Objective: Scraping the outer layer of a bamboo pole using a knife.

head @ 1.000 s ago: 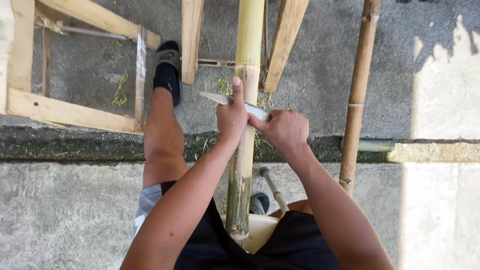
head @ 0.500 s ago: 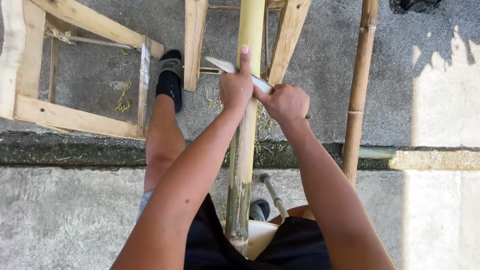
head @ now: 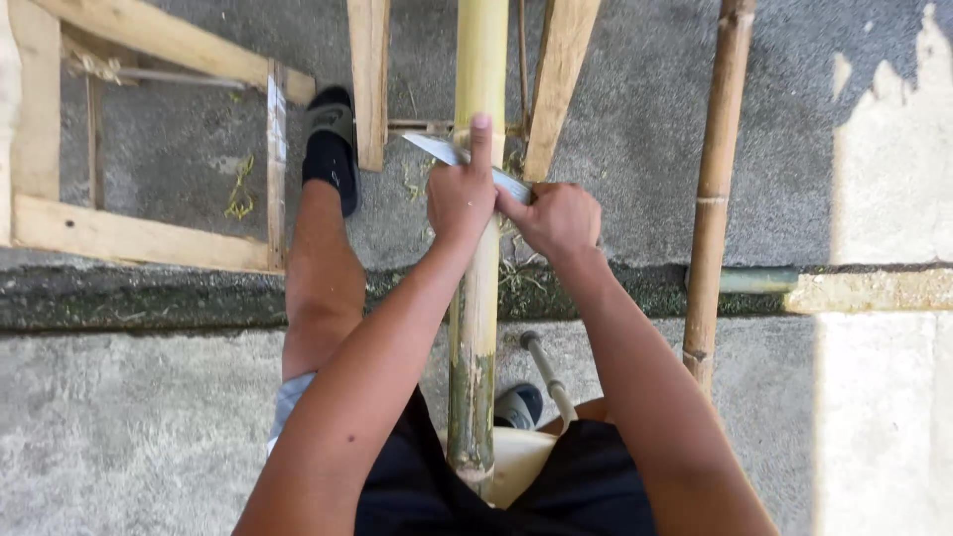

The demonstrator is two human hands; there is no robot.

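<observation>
Head view: the ground is outdoors, rough grey concrete floor (head: pixel 119 437) in the near half, a dark mossy seam crossing just below the hands, and a darker gritty stretch beyond it. Sunlight falls in a pale patch far to the right of the right hand. A pale wooden frame (head: pixel 129 233) lies on the ground well to the left of the left hand, and two wooden slats stand just beyond the hands, one on each side of the pole.

The bamboo pole (head: pixel 475 328) runs straight away from the person, its long axis from the lap up past the top edge of the picture, passing between the two forearms. Its near end rests by the dark shorts, beside a pale seat edge. The near stretch is green with grey, mottled stains; beyond the hands it turns smoother and yellow-green.

The left hand (head: pixel 462 194) is closed around the pole, with one finger stretched forward along it. The right hand (head: pixel 561 218) is clenched on the handle of a knife (head: pixel 447 154), whose grey blade lies across the pole, tip pointing left, just under that stretched finger. A second, browner bamboo pole (head: pixel 715 189) stands well to the right of the right hand. A foot in a black sandal (head: pixel 330 139) rests left of the left hand.
</observation>
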